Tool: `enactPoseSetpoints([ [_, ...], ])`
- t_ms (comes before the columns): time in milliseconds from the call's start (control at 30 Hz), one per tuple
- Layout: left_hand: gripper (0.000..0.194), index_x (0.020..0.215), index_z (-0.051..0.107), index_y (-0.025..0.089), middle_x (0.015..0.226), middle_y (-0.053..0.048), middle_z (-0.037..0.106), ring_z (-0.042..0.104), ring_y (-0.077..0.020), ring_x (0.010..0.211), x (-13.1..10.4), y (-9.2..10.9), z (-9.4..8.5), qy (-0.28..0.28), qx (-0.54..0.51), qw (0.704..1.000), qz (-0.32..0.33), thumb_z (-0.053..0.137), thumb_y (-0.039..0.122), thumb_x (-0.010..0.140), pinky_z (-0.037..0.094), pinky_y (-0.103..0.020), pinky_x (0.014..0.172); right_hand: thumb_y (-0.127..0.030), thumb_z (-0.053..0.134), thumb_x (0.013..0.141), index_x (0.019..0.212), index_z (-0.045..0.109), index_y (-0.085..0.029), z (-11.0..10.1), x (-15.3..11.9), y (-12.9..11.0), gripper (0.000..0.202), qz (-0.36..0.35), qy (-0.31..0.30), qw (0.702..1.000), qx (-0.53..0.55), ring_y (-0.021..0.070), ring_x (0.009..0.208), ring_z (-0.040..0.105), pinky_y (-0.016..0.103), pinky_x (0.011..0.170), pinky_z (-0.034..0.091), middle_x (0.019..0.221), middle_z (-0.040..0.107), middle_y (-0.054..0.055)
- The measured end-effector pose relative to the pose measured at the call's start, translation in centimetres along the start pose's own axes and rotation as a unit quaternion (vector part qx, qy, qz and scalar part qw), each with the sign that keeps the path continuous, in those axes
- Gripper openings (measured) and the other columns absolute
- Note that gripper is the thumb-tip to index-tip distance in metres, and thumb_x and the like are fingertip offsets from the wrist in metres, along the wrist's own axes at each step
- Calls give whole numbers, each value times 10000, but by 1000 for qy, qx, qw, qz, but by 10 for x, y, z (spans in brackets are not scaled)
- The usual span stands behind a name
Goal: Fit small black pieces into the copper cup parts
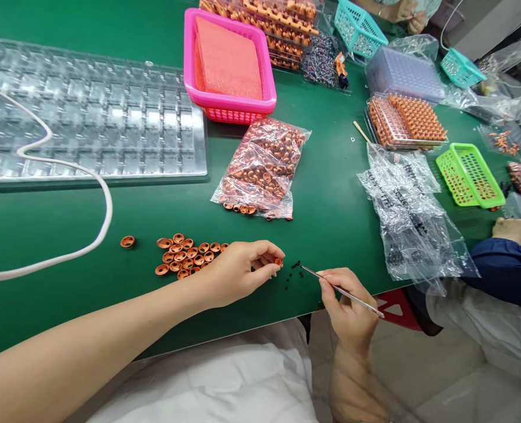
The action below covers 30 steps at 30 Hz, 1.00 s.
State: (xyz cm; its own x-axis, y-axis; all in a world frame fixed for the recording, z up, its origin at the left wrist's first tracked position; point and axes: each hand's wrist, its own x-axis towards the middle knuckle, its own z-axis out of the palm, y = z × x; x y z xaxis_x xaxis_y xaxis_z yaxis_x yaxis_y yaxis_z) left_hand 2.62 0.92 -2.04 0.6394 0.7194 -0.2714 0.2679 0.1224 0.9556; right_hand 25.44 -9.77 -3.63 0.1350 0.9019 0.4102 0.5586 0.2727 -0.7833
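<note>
Between the thumb and fingertips of my left hand (246,270) is a small orange ring (278,262). My right hand (350,302) is closed round thin metal tweezers (346,292), whose tip points left at a few tiny black pieces (295,266) scattered on the green table (330,170). The tip lies close to the pieces; whether it touches one cannot be made out. A cluster of orange rings (181,257) lies beyond my left forearm, partly hidden by that hand. One lone ring (128,241) sits farther left.
A clear bag of orange rings (264,164) lies ahead, before a pink basket (266,97). A clear tray (132,117) and white cable (104,217) are at left. Plastic bags (414,217) and a green basket (467,176) stand right, near another person's sleeve (498,270).
</note>
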Motion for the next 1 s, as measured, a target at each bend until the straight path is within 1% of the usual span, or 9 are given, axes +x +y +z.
enactPoseSetpoints([
  [167,103,954,645,173,868,-18,734,692,-134,747,-2,0,0,1,21,1000,18,618,240,881,559,-226,691,-3,675,835,938,691,-221,12,-3,-10,242,35,87,994,63,189,826,702,344,699,587,873,729,24],
  [233,94,941,639,171,860,-20,730,688,-135,737,-3,1,1,-1,24,1000,17,625,236,874,559,-231,686,-6,673,838,931,690,-220,19,-4,-16,234,46,110,989,86,188,824,702,339,691,587,857,727,21],
  [300,101,944,644,165,857,-28,729,688,-139,739,-4,2,2,-9,9,1000,11,619,236,876,562,-238,687,-9,670,842,934,686,-223,25,-5,-21,234,47,120,986,104,189,814,705,340,681,585,851,728,18],
  [367,127,971,651,155,857,-37,728,692,-145,754,-5,4,3,-20,-18,1000,6,603,232,883,571,-247,706,-7,670,842,953,681,-226,29,-5,-24,245,38,118,986,114,192,810,708,351,684,584,861,732,19],
  [467,178,1015,655,136,858,-49,723,698,-155,771,-5,6,4,-30,-54,998,-4,585,229,881,582,-264,731,0,673,837,977,678,-227,33,-5,-28,267,22,98,988,122,197,815,711,368,699,582,875,737,20],
  [600,239,1059,676,127,867,-51,722,698,-160,779,-5,7,4,-34,-68,997,-5,573,229,869,576,-271,739,-5,667,842,978,676,-225,36,-4,-30,259,15,80,989,123,197,804,712,375,703,583,872,740,20],
  [700,223,1027,691,132,830,-40,715,685,-151,746,-5,6,5,-39,-62,997,-4,585,251,871,558,-260,713,-27,670,851,969,672,-228,39,-3,-31,233,22,88,990,110,196,806,713,373,706,590,870,741,20],
  [800,203,1000,676,145,834,-38,718,688,-158,768,-5,5,5,-38,-63,997,-9,636,287,860,558,-266,724,-50,665,866,963,664,-234,40,-4,-32,209,31,97,990,100,197,803,713,376,702,594,863,738,21],
  [1000,203,971,628,159,882,-48,724,700,-170,831,-8,7,4,-50,-105,993,-27,702,278,824,564,-289,778,-82,660,881,959,645,-239,39,-5,-33,176,33,80,992,88,198,781,713,369,656,599,852,728,27],
])
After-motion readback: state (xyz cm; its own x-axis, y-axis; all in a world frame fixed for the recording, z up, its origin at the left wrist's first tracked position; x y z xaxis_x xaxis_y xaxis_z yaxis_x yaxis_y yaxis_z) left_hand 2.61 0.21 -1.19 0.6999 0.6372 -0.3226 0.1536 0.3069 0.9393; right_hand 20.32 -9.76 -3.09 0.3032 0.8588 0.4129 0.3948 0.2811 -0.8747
